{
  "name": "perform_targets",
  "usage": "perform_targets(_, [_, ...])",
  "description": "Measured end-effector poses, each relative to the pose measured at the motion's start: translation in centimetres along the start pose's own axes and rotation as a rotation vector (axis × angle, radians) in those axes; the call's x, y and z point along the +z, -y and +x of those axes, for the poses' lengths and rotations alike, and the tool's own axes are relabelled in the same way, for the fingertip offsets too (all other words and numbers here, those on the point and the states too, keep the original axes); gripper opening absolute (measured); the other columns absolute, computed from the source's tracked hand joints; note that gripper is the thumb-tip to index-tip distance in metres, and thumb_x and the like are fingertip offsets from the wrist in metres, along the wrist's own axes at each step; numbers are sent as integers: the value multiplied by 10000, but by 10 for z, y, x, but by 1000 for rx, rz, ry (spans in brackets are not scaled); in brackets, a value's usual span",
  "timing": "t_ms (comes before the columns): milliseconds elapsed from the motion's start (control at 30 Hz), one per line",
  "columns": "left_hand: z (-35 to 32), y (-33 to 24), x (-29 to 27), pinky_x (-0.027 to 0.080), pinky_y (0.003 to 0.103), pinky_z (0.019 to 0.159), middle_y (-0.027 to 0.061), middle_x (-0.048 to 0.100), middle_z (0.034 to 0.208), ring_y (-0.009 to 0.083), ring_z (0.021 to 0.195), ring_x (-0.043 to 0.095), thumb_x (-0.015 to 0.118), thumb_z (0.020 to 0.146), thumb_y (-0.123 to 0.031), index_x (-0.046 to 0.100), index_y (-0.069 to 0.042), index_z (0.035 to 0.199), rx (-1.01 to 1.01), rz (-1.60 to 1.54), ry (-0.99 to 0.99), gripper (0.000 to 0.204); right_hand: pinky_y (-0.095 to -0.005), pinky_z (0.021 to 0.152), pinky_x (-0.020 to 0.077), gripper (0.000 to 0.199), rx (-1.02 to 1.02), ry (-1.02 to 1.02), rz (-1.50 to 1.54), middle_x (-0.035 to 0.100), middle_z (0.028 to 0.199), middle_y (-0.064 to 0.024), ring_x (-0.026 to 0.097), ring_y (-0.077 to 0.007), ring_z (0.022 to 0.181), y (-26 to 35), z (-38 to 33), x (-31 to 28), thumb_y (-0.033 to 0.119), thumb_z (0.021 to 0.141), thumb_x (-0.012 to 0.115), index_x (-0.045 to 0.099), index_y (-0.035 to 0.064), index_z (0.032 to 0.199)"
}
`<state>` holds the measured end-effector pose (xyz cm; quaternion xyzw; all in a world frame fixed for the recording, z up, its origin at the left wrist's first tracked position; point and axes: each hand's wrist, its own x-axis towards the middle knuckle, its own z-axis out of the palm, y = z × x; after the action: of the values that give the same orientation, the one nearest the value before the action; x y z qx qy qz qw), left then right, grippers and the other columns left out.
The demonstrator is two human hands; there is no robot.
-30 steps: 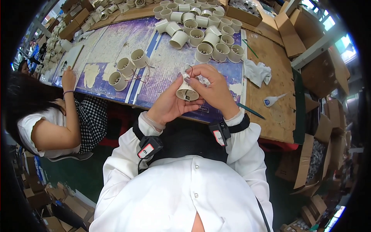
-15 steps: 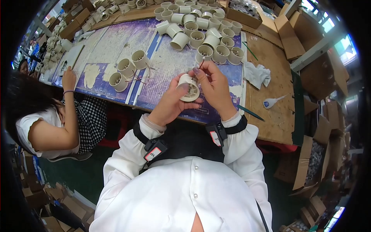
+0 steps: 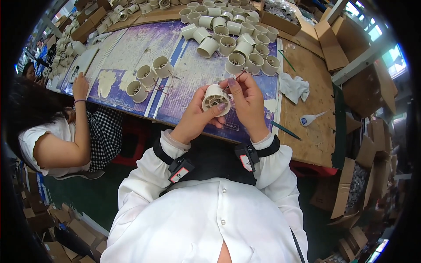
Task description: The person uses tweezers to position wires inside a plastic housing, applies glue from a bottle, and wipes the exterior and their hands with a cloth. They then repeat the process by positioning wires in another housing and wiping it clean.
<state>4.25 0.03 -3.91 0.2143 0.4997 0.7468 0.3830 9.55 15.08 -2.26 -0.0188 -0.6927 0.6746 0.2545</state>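
Observation:
My left hand (image 3: 194,115) is closed around a cream plastic cup-shaped housing (image 3: 214,90). The housing's ribbed end faces me, and my left thumb presses on it near the rim. At the housing's far right side, my right hand (image 3: 249,104) has thumb and fingers pinched on a thin red wire (image 3: 240,75). The wire's pale tip shows beyond the fingers. Left of my hands stand three similar cups (image 3: 146,75) with small parts inside and reddish wires trailing from them.
Many more cream cups (image 3: 228,45) crowd the far side of the purple-topped table (image 3: 182,94). On the brown board at right lie a white cloth (image 3: 294,87), a small white squeeze bottle (image 3: 307,119) and a green stick (image 3: 286,130). A co-worker (image 3: 57,131) sits at left.
My left thumb has moved onto the housing's ribbed end. My right hand has shifted slightly right, still pinching the wire. The whole view has shifted a little.

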Motion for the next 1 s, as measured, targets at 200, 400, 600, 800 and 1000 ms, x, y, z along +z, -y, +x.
perform_targets(200, [-4,-3,2,546,241,585,80,560,1038,133,746,624,609,900,-109,270,-100,1357,74,64,27,569,-234,723,475,136,-78,-65,-3,656,862,-65,586,-93,787,4,-9,7,159,970,522,496,28,999])
perform_targets(400, [-2,1,4,551,246,577,88,547,1049,134,745,629,622,890,-95,250,-115,1336,186,119,3,581,-236,744,471,130,-87,-125,86,651,856,-65,588,-96,780,12,-14,15,161,974,516,500,33,993])
perform_targets(600, [-6,-10,11,539,241,563,102,552,1017,126,696,611,596,908,-111,247,-160,1356,-24,14,20,570,-253,767,474,135,-109,-249,283,639,864,-70,590,-111,807,3,-16,27,165,977,511,497,34,1004])
perform_targets(800, [-1,-18,-17,537,243,584,121,557,1021,134,696,600,576,924,-164,243,-127,1404,-225,-270,336,585,-297,825,487,145,-90,-212,258,641,875,-83,611,-150,861,8,-22,23,170,979,505,485,32,1019])
perform_targets(1000, [-5,-19,-24,553,339,712,151,541,1171,189,931,599,544,939,-245,257,-72,1426,-246,-669,560,591,-359,912,472,110,-209,40,264,653,911,-104,625,-216,962,5,-22,8,129,975,495,488,28,1017])
